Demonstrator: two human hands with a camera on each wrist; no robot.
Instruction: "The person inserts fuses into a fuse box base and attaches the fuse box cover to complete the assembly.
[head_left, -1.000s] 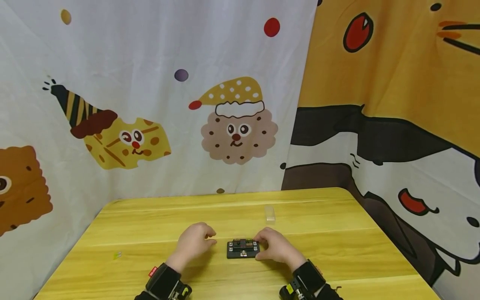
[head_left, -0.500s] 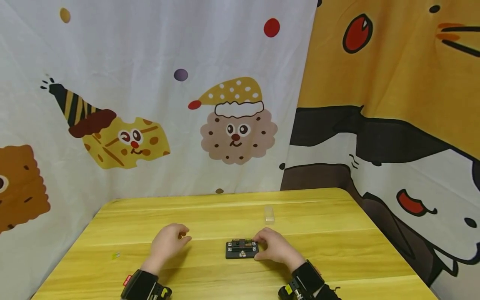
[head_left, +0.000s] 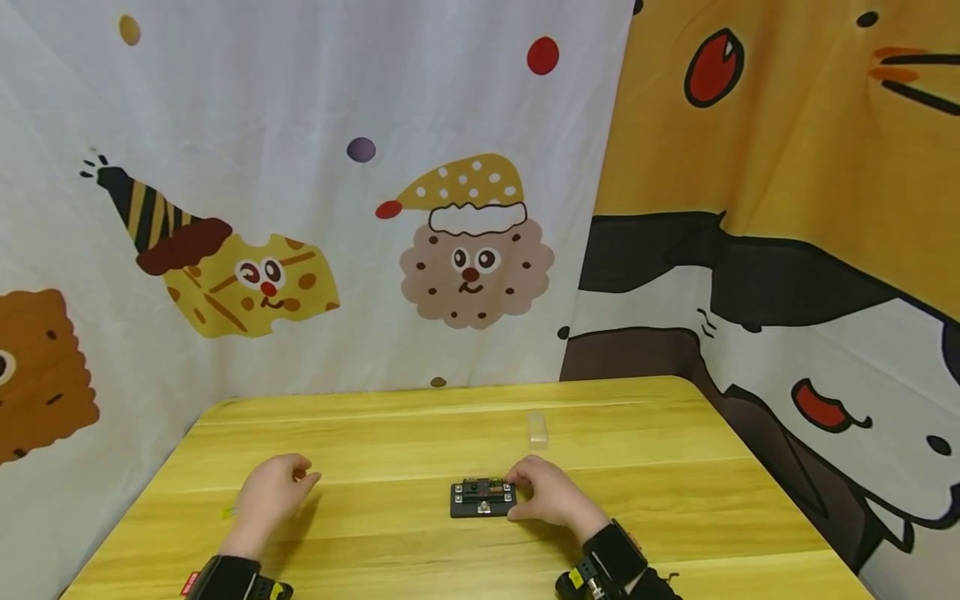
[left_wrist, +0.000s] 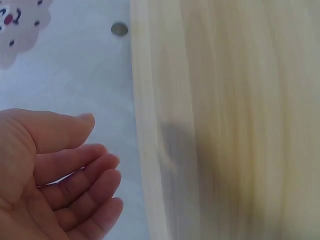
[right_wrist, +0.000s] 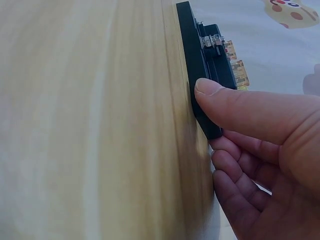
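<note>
Two hands are in view, and only one has moved. Over the last second the left hand [head_left: 272, 492] has slid away from the black fuse block [head_left: 483, 498], from just beside its left end out toward the left part of the table [head_left: 675, 467]. It now sits well apart from the block, near a tiny pale green scrap [head_left: 228, 512] by the table's left edge. The left wrist view shows its fingers [left_wrist: 95, 170] loosely curled around nothing, palm bare.

The right hand [head_left: 551, 496] has kept its place at the block's right end. In the right wrist view the thumb [right_wrist: 235, 102] presses on the block's near edge while the other fingers [right_wrist: 235, 185] curl at its far side, so the hand is clamped on the block. My reading is that the block is being steadied by the right hand alone while the left goes for something off to the side, perhaps that scrap; that is a judgement, not something seen.

The block lies flat at the table's middle front. As a holder it carries small amber pieces [right_wrist: 235, 62], probably fuses, seated in its slots, plus metal screw terminals [right_wrist: 212, 41]; how many slots are filled cannot be told. A small clear plastic piece [head_left: 537, 427] lies on the table behind the block, apart from it; whether it holds anything is unclear.
</note>
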